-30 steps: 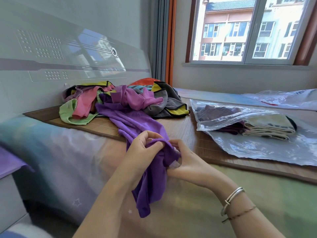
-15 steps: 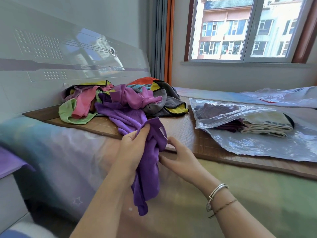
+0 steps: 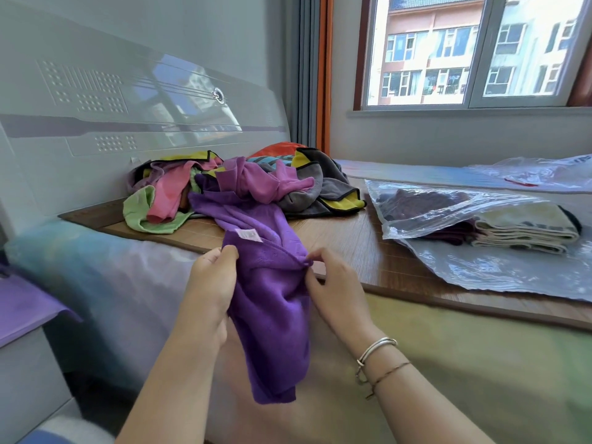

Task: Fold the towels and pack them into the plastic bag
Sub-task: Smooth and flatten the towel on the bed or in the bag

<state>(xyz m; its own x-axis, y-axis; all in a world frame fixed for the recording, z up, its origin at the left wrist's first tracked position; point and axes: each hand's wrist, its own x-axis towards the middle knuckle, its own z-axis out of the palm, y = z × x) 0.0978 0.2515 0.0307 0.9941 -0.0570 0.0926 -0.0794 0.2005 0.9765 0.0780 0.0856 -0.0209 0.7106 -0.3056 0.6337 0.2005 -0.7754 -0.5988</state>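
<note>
A purple towel (image 3: 272, 302) hangs between my hands, and its far end trails back to the pile. My left hand (image 3: 211, 283) grips its left edge just below a small white label (image 3: 249, 234). My right hand (image 3: 330, 283) pinches the right edge between thumb and fingers. A heap of unfolded towels (image 3: 243, 184) in pink, green, mauve, grey and yellow lies on the wooden mat (image 3: 352, 245). To the right, a clear plastic bag (image 3: 480, 270) holds folded towels (image 3: 525, 232), cream ones on top of darker ones.
A glossy headboard (image 3: 128, 123) stands behind the pile. A second plastic bag (image 3: 538, 174) lies under the window at the far right. The bed's pastel sheet (image 3: 480, 363) runs along the near side, and a purple-topped bedside stand (image 3: 25, 318) is at the left.
My hands have spread apart and opened the bunched purple towel, so its label now shows on top. The right hand has shifted from beside the bundle to pinching its right edge.
</note>
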